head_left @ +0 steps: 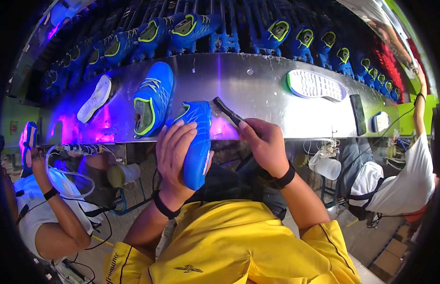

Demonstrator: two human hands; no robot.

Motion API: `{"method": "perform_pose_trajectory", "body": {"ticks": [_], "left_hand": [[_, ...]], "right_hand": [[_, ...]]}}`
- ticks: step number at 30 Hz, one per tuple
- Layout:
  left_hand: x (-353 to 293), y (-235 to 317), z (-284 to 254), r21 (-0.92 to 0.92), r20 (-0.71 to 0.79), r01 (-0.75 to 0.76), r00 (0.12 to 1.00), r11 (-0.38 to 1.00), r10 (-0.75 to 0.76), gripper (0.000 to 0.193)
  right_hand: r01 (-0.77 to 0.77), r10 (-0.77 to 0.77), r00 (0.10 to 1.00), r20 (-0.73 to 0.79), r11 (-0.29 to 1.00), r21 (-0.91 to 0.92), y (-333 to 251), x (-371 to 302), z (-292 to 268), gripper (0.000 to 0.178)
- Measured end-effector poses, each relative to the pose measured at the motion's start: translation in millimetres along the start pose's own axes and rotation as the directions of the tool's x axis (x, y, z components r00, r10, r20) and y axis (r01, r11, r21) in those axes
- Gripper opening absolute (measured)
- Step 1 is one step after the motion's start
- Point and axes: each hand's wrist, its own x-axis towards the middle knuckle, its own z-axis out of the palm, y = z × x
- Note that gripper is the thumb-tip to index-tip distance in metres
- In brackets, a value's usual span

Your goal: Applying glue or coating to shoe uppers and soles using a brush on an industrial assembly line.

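Note:
A blue shoe upper (195, 150) is gripped in my left hand (172, 150), tilted on its side with the toe toward me. The fingers wrap over its side. My right hand (268, 144) is closed on the handle of a small dark brush (228, 111). Its bristle end is close to the heel side of the held upper; whether they touch I cannot tell. On the metal bench (201, 75), just left of the held one, lies another blue shoe upper (156, 97) with a lime-edged collar and its toe pointing away from me.
White soles lie on the bench, one at left (94, 98) and one at right (317, 85), near a dark bar (357, 115). Behind runs a rack (224, 38) of several blue shoes. Co-workers sit at left (54, 208) and right (395, 184). Cups (328, 168) hang below the bench edge.

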Motion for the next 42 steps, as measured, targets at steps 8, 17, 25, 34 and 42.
{"method": "perform_pose_trajectory", "body": {"ticks": [8, 17, 25, 34, 42], "left_hand": [[-8, -4, 2, -0.01, -0.019, -0.015, 1.0, 1.0, 0.015, 0.076], [-8, -4, 4, 0.0, -0.023, -0.018, 1.0, 1.0, 0.018, 0.074], [10, 12, 2, 0.038, 0.011, 0.032, 0.999, 0.999, -0.033, 0.069], [46, 31, 14, 0.112, -0.02, 0.112, 0.994, 0.987, -0.111, 0.063], [86, 34, 8, 0.113, 0.124, 0.107, 0.985, 0.988, -0.121, 0.059]], "right_hand": [[0.034, -0.036, 0.999, 0.038, 0.997, 0.071, 4, -15, 5, 0.027], [-0.281, 0.138, 0.923, 0.358, 0.88, 0.383, -4, -46, -17, 0.028], [-0.017, -0.037, 0.982, 0.187, 0.96, 0.279, -23, -67, -27, 0.023], [0.261, -0.271, 0.962, 0.033, 0.949, 0.176, -37, -73, -48, 0.018], [0.43, -0.445, 0.893, -0.067, 0.888, -0.166, -70, -45, -81, 0.019]]}}
